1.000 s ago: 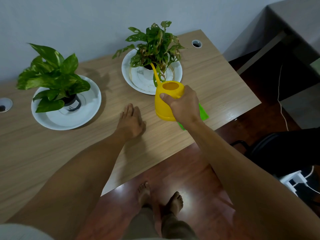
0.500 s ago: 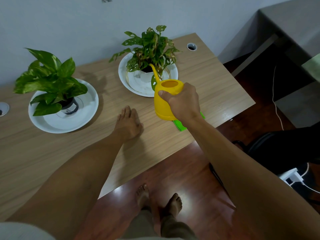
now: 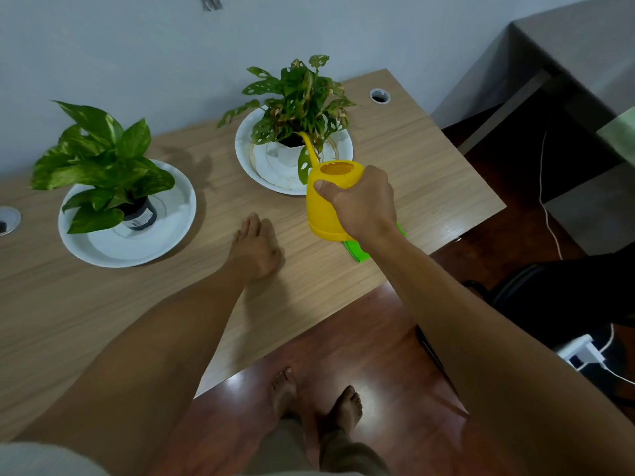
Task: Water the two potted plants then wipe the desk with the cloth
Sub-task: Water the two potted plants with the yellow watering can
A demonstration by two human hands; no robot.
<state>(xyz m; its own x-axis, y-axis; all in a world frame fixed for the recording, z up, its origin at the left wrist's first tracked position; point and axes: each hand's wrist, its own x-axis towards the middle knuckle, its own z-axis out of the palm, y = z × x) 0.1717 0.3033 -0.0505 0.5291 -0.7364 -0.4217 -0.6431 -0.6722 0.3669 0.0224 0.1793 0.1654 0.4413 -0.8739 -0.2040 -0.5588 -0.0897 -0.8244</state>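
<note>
My right hand (image 3: 364, 204) grips a yellow watering can (image 3: 324, 207), held above the wooden desk (image 3: 429, 166). Its thin spout reaches into the white pot of the right plant (image 3: 302, 101), which stands on a white saucer (image 3: 340, 156). The left plant (image 3: 99, 159), with broad green leaves in a dark pot, stands on another white saucer (image 3: 137, 242). A bright green cloth (image 3: 357, 250) lies on the desk under my right wrist, mostly hidden. My left hand (image 3: 256, 247) rests flat on the desk, fingers together, holding nothing.
Cable holes sit at the desk's far right corner (image 3: 379, 96) and left edge (image 3: 7, 219). A grey cabinet (image 3: 567, 46) stands to the right, with a white cable (image 3: 546, 207), a dark chair (image 3: 556, 290) and a power strip (image 3: 580, 352) on the floor side.
The watering can stays tipped at the right plant with the spout in its pot. My head has shifted slightly, so the scene sits a little lower in view. My left hand has not moved.
</note>
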